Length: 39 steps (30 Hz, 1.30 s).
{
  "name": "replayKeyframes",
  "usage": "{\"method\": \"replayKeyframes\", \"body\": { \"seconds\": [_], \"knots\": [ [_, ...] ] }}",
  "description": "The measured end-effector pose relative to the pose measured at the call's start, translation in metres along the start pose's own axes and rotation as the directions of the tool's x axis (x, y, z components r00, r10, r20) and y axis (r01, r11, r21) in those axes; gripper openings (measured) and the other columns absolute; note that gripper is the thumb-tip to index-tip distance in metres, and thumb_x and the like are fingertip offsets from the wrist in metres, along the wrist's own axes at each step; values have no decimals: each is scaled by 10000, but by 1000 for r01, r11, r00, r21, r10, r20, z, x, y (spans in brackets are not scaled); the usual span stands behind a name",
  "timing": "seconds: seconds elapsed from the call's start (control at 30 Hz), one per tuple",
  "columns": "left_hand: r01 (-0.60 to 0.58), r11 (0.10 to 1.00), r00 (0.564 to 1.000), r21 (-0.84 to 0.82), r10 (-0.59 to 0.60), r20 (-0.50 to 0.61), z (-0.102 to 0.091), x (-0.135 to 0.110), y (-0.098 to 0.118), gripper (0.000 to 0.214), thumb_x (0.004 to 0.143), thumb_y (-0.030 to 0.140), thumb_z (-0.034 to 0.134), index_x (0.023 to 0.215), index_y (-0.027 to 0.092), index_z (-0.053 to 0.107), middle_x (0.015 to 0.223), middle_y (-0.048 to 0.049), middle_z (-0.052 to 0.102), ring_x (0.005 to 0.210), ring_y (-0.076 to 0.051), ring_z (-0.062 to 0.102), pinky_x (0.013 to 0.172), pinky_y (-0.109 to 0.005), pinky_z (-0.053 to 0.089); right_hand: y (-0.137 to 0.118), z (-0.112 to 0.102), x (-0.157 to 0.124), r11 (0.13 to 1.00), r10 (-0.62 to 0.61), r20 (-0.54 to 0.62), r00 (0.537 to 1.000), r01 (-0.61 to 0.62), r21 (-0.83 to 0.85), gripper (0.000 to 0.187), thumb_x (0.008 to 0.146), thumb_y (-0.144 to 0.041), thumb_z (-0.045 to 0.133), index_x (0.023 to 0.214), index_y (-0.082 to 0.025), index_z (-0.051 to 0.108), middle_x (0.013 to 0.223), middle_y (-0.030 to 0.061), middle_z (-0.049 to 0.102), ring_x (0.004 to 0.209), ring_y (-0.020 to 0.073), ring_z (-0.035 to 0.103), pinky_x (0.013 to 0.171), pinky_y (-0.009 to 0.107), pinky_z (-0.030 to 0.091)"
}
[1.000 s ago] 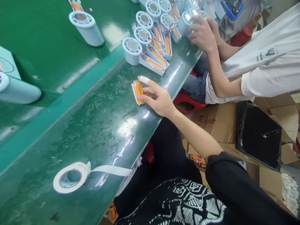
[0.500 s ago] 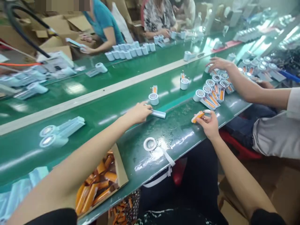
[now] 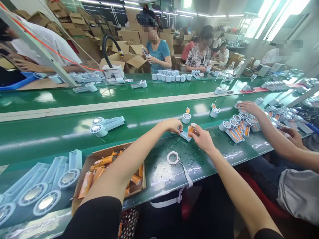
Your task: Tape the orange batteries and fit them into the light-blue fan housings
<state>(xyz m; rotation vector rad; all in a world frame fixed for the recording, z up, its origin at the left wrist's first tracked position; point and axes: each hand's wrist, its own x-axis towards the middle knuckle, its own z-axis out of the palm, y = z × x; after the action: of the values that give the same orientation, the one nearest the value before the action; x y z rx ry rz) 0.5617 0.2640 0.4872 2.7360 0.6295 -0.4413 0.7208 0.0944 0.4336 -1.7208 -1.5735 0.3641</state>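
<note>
My left hand [image 3: 174,125] is closed on a light-blue fan housing [image 3: 185,136]; its channel-shaped handle juts out toward my right hand, and its round head is hidden behind my fingers. My right hand [image 3: 201,135] pinches an orange battery [image 3: 190,131] at the end of that handle. Whether the battery touches the housing I cannot tell. Just beyond, a round fan unit [image 3: 186,118] with an orange battery in its handle stands on the green belt. On the bench nearer me lies a roll of white tape [image 3: 172,158], its loose strip hanging over the edge.
A cardboard box [image 3: 144,179] of orange batteries sits under my left forearm. Light-blue housings [image 3: 47,203] are piled at left, and two more [image 3: 99,130] rest on the belt [image 3: 62,142]. At right a co-worker's arm [image 3: 266,124] reaches over finished-looking fan units [image 3: 234,127].
My right hand has brought the orange battery left to the housing in my left hand. The view has lifted and shifted, showing more of the co-workers opposite.
</note>
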Motion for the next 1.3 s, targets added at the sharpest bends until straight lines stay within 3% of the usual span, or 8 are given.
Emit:
{"method": "replayKeyframes", "body": {
  "seconds": [0.17,0.33,0.57,0.87,1.03,1.13,1.23,1.3],
  "knots": [
    [12,997,997,-72,-17,-74,0,-7,1,158,894,279,686,1027,248,767,1106,2,801,986,-172,721,865,-213,495,-12,-2,-8,918,-17,264,964,120,-377,429,1039,-293,585,1464,-240,582,1079,69,813,981,265,782,827,300,555],
    [50,992,988,-119,-67,-138,6,-7,-1,158,954,252,610,1070,228,713,1218,-12,780,1090,-174,707,904,-223,499,-43,1,3,759,135,394,909,160,-631,409,1094,-330,485,1500,-299,529,1150,92,795,995,279,765,797,304,518],
    [94,984,980,-150,-119,-161,13,-1,-6,125,962,270,628,1058,240,702,1260,6,767,1155,-180,689,918,-228,502,-52,8,17,731,191,401,896,143,-667,347,1061,-315,552,1398,-281,625,1078,164,778,963,321,765,806,366,544],
    [174,984,963,-42,-179,-201,13,-13,17,232,1041,348,641,1130,140,690,1132,-72,725,995,-189,707,901,-382,601,-59,2,36,877,112,313,943,55,-477,368,950,-422,744,1250,-209,736,953,115,793,888,264,757,877,365,569],
    [408,912,844,-33,-391,-368,9,-41,-9,277,1037,383,649,1174,143,673,1097,-68,701,938,-186,699,829,-364,617,-47,-14,-33,922,-48,151,987,102,-375,345,1043,-259,572,1363,-156,650,1299,171,711,1195,253,672,1075,424,508],
    [459,888,778,-44,-425,-462,4,-63,-23,260,1039,340,648,1195,133,661,1128,-71,693,955,-187,696,847,-367,611,-41,0,-93,946,-83,156,984,127,-298,272,983,-285,686,1225,-162,674,1147,120,736,1066,245,699,941,383,566],
    [367,930,806,3,-317,-501,11,-82,-14,234,1068,214,545,1271,137,633,1189,-101,697,1010,-195,684,896,-370,586,-37,21,-134,956,-44,171,984,91,-278,295,896,-360,805,1073,-173,661,993,75,714,919,255,684,812,374,554],
    [221,974,872,57,-171,-459,28,-94,3,248,1064,205,536,1288,177,639,1231,-89,707,1076,-189,671,961,-337,552,-34,30,-145,941,-36,170,985,91,-327,233,918,-343,783,1026,-179,657,964,74,703,897,261,659,789,371,517]
  ]
}}
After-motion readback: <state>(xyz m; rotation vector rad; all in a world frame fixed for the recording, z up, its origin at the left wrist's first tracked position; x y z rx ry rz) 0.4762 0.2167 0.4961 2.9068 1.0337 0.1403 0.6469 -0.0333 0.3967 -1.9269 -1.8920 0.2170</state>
